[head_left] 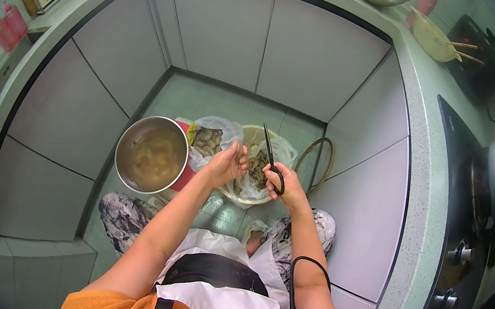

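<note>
My right hand (287,187) is closed around the handles of black scissors (270,148), whose blades point up and away from me. Beside it, my left hand (228,166) has its fingers curled together; whatever they may hold is too small to make out. Under both hands stands a pale round bin (252,131) lined with a clear plastic bag, with brownish scraps (257,168) inside. Left of it, an open plastic bag (230,130) holds greyish pieces that look like raw shrimp (207,140). Farther left is a metal pot (181,177) of cloudy water with pale yellowish pieces in it.
A red surface (185,178) shows beneath the bag and beside the pot. A brown hose (328,161) curves by the right cabinet. Grey cabinets (315,55) enclose the tiled floor. On the counter (415,136) at right are a black stove (452,167) and a pale bowl with chopsticks (433,38).
</note>
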The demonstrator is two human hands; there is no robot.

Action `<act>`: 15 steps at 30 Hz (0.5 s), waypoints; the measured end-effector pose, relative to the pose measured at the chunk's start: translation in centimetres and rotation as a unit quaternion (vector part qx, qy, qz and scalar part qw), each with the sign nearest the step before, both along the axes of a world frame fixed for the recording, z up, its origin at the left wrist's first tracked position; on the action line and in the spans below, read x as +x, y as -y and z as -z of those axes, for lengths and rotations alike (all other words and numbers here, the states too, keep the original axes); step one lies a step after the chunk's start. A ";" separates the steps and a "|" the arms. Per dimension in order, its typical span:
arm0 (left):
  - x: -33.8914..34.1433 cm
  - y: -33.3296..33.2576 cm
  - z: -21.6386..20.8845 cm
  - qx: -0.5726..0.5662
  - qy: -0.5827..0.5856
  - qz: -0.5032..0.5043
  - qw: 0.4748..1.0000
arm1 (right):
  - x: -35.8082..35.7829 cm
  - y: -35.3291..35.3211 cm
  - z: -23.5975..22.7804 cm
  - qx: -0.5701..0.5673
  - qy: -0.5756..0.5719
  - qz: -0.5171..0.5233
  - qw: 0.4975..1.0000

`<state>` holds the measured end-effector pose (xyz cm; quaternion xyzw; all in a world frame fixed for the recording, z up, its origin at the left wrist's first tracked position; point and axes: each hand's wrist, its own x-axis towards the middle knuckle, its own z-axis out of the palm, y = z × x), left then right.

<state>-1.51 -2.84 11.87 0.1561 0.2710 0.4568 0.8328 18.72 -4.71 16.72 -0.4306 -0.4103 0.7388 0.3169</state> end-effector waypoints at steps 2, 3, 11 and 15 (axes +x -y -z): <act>0.1 0.2 0.2 -0.047 0.068 -0.078 0.994 | -0.2 0.0 0.2 0.020 0.034 0.000 0.999; 0.1 0.4 0.2 -0.053 0.081 -0.094 0.991 | -0.5 0.2 0.3 0.030 0.049 0.002 0.998; -0.6 2.1 -0.5 -0.064 0.186 -0.146 0.970 | -2.7 0.2 1.4 0.191 0.182 0.064 0.962; -0.2 3.1 0.6 -0.048 0.214 -0.145 0.965 | -4.8 -0.1 2.6 0.290 0.167 0.111 0.936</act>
